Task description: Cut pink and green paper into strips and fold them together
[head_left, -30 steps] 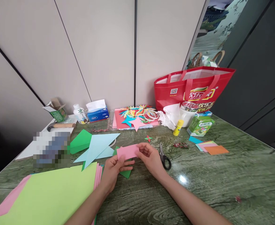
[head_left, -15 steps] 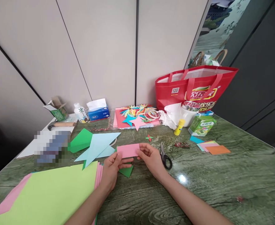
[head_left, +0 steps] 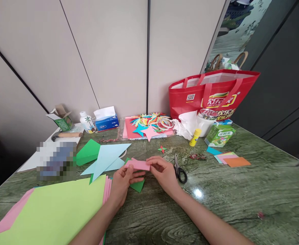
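A small pink sheet of paper [head_left: 138, 165] is held above the table between both hands. My left hand [head_left: 122, 182] pinches its left end with the thumb on top and the other fingers stretched beneath. At the right end, my right hand [head_left: 163, 172] grips it between thumb and fingertips. Behind and below the hands lies a green paper piece [head_left: 138, 186], partly covered. Black-handled scissors [head_left: 180, 172] rest just right of my right hand. Farther back sits a tiny red and green paper star [head_left: 162, 149].
Light blue paper shapes [head_left: 108, 156] and a stack of coloured sheets [head_left: 62, 207] lie on the left. A yellow glue stick [head_left: 195, 137], a white mug [head_left: 205, 124], a green carton [head_left: 220, 136] and small coloured papers [head_left: 237, 162] are on the right. Behind stands a red bag [head_left: 190, 102].
The pink paper has tipped from facing me to a flatter, slanted position, so less of its face shows. Both hands keep their hold and stay nearly in place.
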The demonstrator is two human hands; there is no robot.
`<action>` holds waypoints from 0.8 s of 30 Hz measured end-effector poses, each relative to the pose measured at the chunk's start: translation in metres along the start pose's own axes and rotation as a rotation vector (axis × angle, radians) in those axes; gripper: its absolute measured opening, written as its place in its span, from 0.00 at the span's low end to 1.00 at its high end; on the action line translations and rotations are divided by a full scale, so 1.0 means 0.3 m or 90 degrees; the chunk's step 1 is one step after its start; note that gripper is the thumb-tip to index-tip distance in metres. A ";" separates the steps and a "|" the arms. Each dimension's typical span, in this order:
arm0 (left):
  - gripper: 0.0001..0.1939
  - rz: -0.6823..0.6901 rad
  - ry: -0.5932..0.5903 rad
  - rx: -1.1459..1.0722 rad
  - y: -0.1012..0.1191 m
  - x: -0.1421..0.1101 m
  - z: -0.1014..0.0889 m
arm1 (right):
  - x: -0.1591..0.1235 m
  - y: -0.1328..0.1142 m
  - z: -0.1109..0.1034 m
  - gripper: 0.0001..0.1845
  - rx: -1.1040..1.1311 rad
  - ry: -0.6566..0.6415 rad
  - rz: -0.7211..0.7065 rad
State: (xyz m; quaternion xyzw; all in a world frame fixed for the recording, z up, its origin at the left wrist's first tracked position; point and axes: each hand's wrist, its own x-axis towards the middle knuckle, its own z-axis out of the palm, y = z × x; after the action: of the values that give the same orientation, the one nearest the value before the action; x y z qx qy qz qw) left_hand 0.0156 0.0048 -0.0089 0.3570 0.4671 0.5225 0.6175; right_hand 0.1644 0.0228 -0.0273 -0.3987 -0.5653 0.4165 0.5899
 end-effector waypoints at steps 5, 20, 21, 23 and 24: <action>0.12 0.047 0.033 0.039 -0.001 0.004 -0.007 | -0.009 -0.012 0.007 0.09 -0.035 -0.004 -0.007; 0.08 0.127 0.110 0.099 0.011 -0.004 -0.004 | -0.001 -0.003 0.013 0.12 0.130 0.044 0.206; 0.08 0.123 0.104 0.110 0.011 -0.006 -0.003 | -0.002 -0.004 0.013 0.12 0.123 0.044 0.201; 0.08 0.108 0.086 0.126 0.009 -0.010 -0.003 | -0.004 -0.006 0.014 0.12 0.104 0.041 0.187; 0.09 0.101 0.077 0.131 0.007 -0.011 -0.004 | -0.006 -0.007 0.015 0.12 0.094 0.040 0.178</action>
State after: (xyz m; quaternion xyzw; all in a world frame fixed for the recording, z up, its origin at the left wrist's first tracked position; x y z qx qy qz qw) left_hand 0.0138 0.0020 -0.0067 0.4223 0.5251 0.5395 0.5048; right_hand 0.1599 0.0204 -0.0257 -0.4423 -0.4533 0.5221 0.5712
